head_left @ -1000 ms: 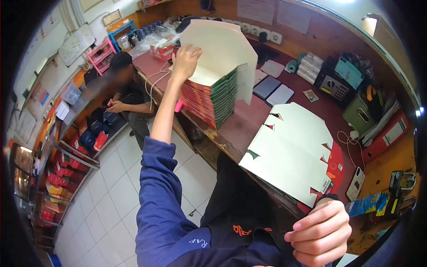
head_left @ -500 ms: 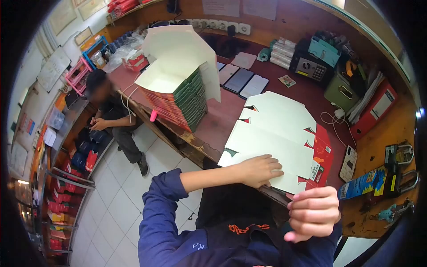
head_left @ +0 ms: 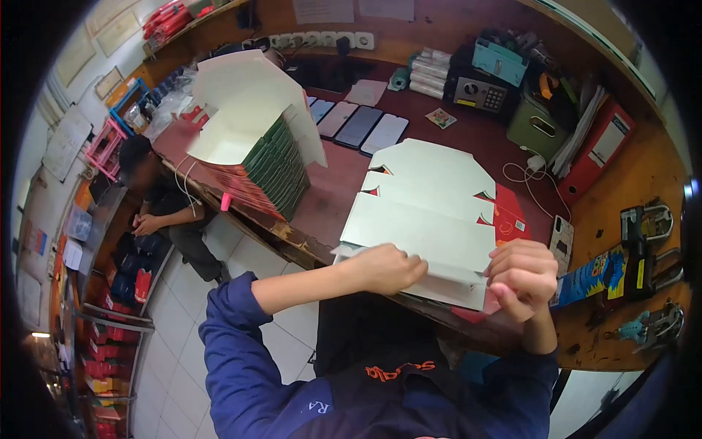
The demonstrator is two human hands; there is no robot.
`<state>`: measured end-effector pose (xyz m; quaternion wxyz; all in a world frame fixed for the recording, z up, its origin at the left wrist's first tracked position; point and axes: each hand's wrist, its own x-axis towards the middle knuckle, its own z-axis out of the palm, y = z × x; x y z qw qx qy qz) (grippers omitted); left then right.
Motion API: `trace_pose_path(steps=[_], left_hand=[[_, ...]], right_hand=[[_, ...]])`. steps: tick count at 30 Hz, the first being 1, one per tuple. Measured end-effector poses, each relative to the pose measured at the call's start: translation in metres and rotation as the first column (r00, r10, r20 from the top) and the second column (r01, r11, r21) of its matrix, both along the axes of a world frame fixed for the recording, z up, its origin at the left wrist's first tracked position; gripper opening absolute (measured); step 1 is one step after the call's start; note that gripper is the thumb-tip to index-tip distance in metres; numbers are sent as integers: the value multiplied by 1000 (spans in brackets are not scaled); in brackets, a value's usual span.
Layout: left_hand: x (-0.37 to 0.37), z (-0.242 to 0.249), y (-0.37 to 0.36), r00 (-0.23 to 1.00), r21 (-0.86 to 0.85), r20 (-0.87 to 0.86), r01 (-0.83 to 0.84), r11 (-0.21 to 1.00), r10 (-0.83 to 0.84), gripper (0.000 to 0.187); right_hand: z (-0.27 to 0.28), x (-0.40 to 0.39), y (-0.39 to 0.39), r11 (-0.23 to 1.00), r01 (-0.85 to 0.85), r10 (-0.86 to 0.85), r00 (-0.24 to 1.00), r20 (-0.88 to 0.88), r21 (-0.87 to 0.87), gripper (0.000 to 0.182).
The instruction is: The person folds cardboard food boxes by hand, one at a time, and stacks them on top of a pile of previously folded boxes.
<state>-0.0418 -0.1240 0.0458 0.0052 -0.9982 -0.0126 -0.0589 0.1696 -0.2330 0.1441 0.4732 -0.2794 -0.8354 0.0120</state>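
Note:
A flat cardboard sheet (head_left: 428,197), pale side up with notched edges, lies on the table. Its near flap is lifted along a fold. My left hand (head_left: 387,268) is closed at the near left part of the flap. My right hand (head_left: 522,278) has curled fingers at the sheet's near right corner; what its fingertips hold is hidden. Under the sheet, a red printed piece (head_left: 510,212) shows at the right. To the left stands a stack of nested red and green boxes (head_left: 274,172) with a pale open top.
Phones (head_left: 356,126) lie in a row behind the sheet. A small safe (head_left: 479,94), a red binder (head_left: 596,154), a white cable (head_left: 536,162) and padlocks (head_left: 647,223) are at the right. A seated person (head_left: 172,197) is beyond the table at the left.
My left hand has gone from lying flat on the sheet to closing at its near flap, which is now raised. My right hand has moved up to the sheet's corner. The view has shifted.

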Motion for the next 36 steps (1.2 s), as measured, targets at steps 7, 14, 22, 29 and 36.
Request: trace_pose_path(steps=[7, 14, 22, 29, 36], left_hand=[[7, 95, 33, 641, 151, 756, -368, 918, 132, 13], [71, 96, 33, 605, 128, 793, -51, 990, -71, 22], [84, 108, 64, 659, -685, 704, 729, 6, 263, 61], [101, 155, 83, 542, -604, 718, 797, 4, 437, 31], [158, 135, 40, 402, -440, 794, 898, -27, 456, 24]], right_hand=[[-1, 27, 34, 886, -9, -277, 792, -544, -464, 39], [12, -2, 68, 910, -239, -133, 606, -784, -338, 81], [8, 23, 86, 899, 436, -397, 850, -347, 40, 44], [5, 23, 76, 998, -56, 47, 867, -495, -5, 71], [21, 41, 61, 840, 431, -321, 885, -338, 330, 71]])
